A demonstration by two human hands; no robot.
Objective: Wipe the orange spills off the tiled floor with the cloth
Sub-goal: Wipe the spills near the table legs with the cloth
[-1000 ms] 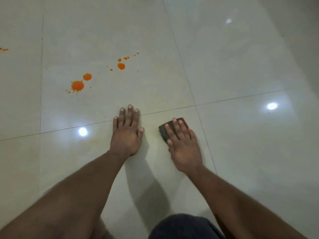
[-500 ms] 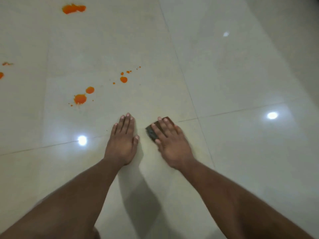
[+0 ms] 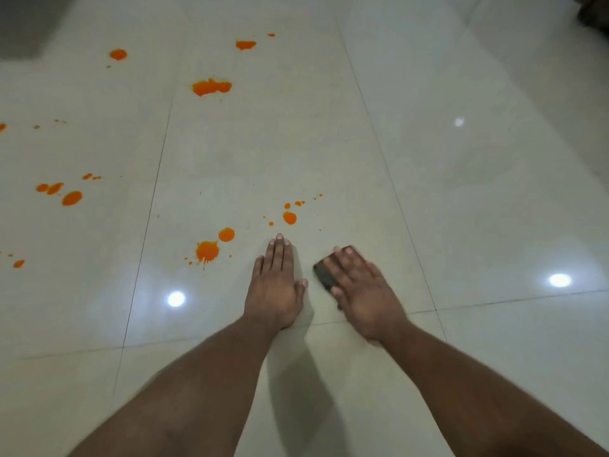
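My right hand [image 3: 362,291] lies flat with straight fingers on a small dark cloth [image 3: 324,273], pressing it to the pale tiled floor [image 3: 461,199]; only the cloth's left edge shows past my fingers. My left hand [image 3: 275,285] rests flat on the floor just left of it, fingers straight. The nearest orange spills are a splat [image 3: 207,251] and a round drop [image 3: 226,234] left of my left hand, and a drop [image 3: 289,218] just beyond its fingertips. More orange patches lie farther off, one large [image 3: 211,87] and a group at the left [image 3: 72,198].
Glossy tiles reflect ceiling lights [image 3: 175,298]. A dark object [image 3: 594,8] sits at the top right corner, and a grey shaded area [image 3: 29,21] at the top left. Tiles to the right carry no spills.
Both hands and the cloth have moved forward across the tile joint toward the nearest orange drops. The view has tilted up, bringing more spills into sight.
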